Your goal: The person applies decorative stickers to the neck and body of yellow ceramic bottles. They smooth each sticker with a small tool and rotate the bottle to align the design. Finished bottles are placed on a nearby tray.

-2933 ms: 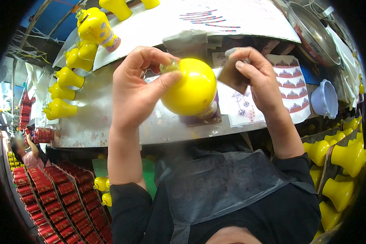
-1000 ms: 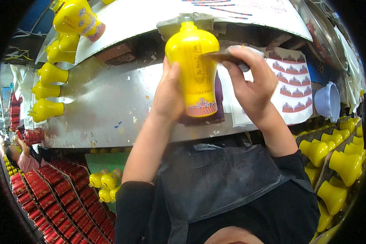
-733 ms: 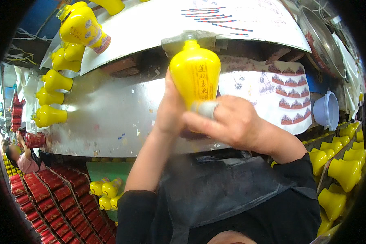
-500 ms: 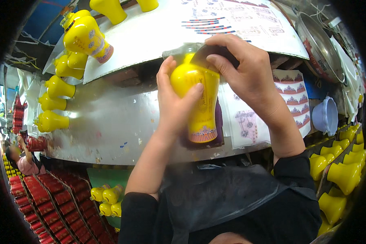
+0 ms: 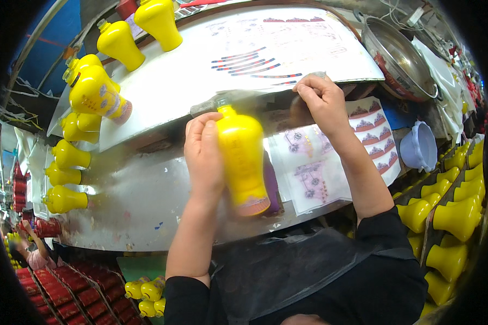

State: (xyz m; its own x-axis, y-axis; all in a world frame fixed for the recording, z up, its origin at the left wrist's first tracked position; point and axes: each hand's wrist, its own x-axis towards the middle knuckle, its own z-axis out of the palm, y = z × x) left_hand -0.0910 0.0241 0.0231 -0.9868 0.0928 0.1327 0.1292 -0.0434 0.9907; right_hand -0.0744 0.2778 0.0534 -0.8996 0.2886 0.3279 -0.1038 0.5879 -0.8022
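My left hand (image 5: 203, 154) is closed round the left side of a glossy yellow bottle (image 5: 244, 157). The bottle leans slightly, its clear neck toward the far side, and a pinkish patterned band circles its base. Faint print marks its front. Up and to the right, apart from the bottle, my right hand (image 5: 326, 103) pinches a thin dark scraper-like piece (image 5: 299, 112), blurred by motion. Beneath the bottle, part of a purple pad (image 5: 271, 189) shows on the metal table. A decal sheet (image 5: 312, 181) with purple flower motifs lies right of the bottle.
Dark curved decal strips (image 5: 249, 64) lie on the white raised board (image 5: 190, 76). Another sheet (image 5: 375, 140) carries red-brown borders. Several yellow bottles (image 5: 73, 154) line the left. At right are a metal pan (image 5: 398, 51), a pale blue basin (image 5: 419, 146) and racked yellow bottles (image 5: 455, 211).
My right hand has lifted off the bottle's shoulder, moving right with the dark piece. The left hand has shifted to the bottle's left side near the neck. The whole view has shifted.
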